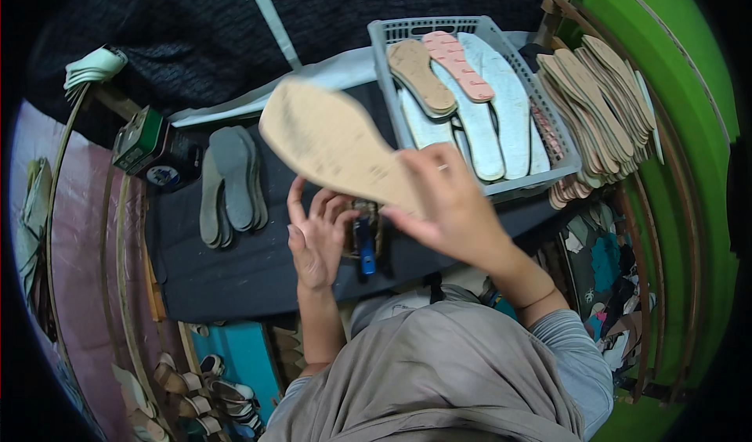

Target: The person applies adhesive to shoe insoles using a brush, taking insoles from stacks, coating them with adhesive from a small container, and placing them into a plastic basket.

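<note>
Head view: pinching the tan insole [325, 140] by its narrower end in the right hand [450, 207], raised above the black table [243, 281], apparently to leave its broad face uncovered. Holding the left hand [317, 242] spread just beside its edge; cannot tell if touching.

Taupe cloth [439, 371] — grey sleeves [578, 364] — ring [442, 166]
</note>
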